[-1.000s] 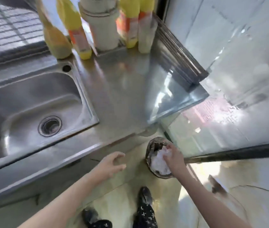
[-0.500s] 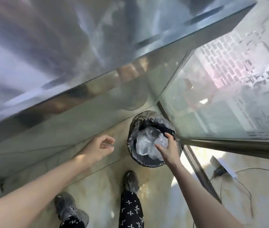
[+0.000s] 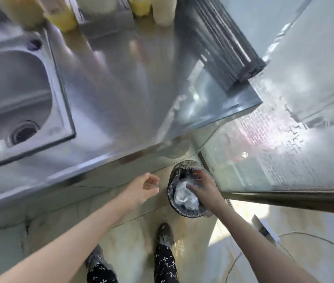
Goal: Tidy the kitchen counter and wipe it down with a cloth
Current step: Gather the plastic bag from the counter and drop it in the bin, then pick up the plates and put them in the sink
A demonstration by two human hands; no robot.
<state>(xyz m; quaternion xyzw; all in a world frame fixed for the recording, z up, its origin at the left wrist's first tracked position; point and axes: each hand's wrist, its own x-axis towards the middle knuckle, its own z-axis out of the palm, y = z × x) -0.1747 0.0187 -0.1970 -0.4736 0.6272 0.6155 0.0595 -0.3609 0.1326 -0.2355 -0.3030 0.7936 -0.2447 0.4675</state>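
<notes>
A small round bin with a dark liner stands on the floor beneath the steel counter's front right corner. Crumpled clear plastic lies inside it. My right hand hovers over the bin's mouth with fingers spread, its thumb touching the plastic and nothing gripped. To the left of the bin, my left hand hangs just below the counter edge, loosely open and holding nothing. No cloth is in view.
A steel sink is set into the counter at the left. Yellow bottles and pale containers line the back. A glass panel stands to the right. A power strip with its cable lies on the floor. My shoes are below.
The view has tilted back up, so the counter top and sink show again. My right hand's fingers have spread apart over the plastic in the bin. My left hand has barely moved.
</notes>
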